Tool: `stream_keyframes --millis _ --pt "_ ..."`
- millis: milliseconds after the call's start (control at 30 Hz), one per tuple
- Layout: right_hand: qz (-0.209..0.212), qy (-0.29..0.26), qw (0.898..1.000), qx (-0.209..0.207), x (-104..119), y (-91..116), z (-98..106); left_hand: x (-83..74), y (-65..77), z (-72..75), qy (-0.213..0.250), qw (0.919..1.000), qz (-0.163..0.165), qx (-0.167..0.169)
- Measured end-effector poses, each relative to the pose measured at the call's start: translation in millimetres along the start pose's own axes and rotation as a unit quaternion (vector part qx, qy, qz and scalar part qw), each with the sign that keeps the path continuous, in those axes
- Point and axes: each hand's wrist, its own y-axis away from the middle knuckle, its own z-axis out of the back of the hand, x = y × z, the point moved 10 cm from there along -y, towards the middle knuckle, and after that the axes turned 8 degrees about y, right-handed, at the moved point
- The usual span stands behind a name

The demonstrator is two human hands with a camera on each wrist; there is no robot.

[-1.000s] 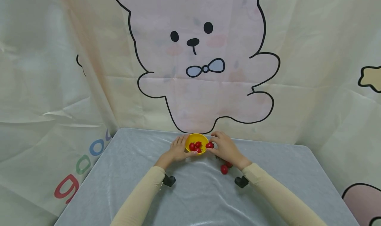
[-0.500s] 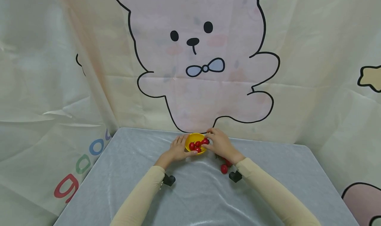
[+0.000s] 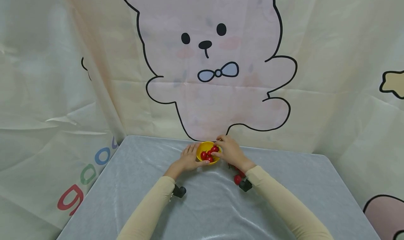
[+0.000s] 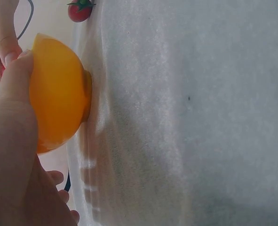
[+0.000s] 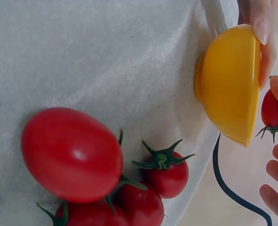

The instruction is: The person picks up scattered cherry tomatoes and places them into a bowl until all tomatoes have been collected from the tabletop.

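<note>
My left hand point(image 3: 188, 158) holds the yellow bowl point(image 3: 205, 147) from its left side. The thumb lies along the near rim, with the fingers reaching around the far side. Over the right part of the bowl, my right hand point(image 3: 231, 151) pinches a red cherry tomato point(image 5: 273, 110) between thumb and finger. Its green stem end points down in the right wrist view. Several cherry tomatoes point(image 3: 203, 155) lie inside the bowl. More cherry tomatoes point(image 5: 73, 153) with green stems rest on the cloth near my right wrist, partly hidden by it in the head view.
A grey cloth point(image 3: 208, 205) covers the table. Just behind the bowl is the table's far edge, with a printed curtain point(image 3: 205, 110) hanging beyond it. A dark wrist camera point(image 3: 180, 191) sits on my left wrist, and another point(image 3: 245, 185) on my right.
My right hand has moved left with the pinched cherry tomato, from the bowl's right rim to over its inside. My left hand and the bowl have stayed in place.
</note>
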Motion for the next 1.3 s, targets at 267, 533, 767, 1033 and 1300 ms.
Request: stream_keyframes --millis 267,533,767,1033,1300 --pt "-0.002 -0.002 1.0 0.002 -1.6 -0.5 -4.4 0.4 -0.9 -0.2 0.0 1.0 -0.001 -0.002" --pt "-0.008 -0.008 1.0 0.012 -0.9 -1.7 -4.8 1.7 -2.0 -0.5 -0.001 1.0 -0.006 -0.004" --pt "-0.007 -0.012 1.0 0.009 1.9 -1.6 -6.0 2.5 -3.1 -1.9 -0.003 0.9999 -0.011 -0.006" --pt "-0.008 -0.024 1.0 0.017 0.7 0.4 -13.3 2.7 -2.1 -1.9 -0.002 1.0 -0.005 -0.005" --pt "-0.018 -0.026 0.999 0.032 -1.8 2.0 -22.4 0.1 0.1 0.1 0.004 0.9999 -0.007 -0.008"
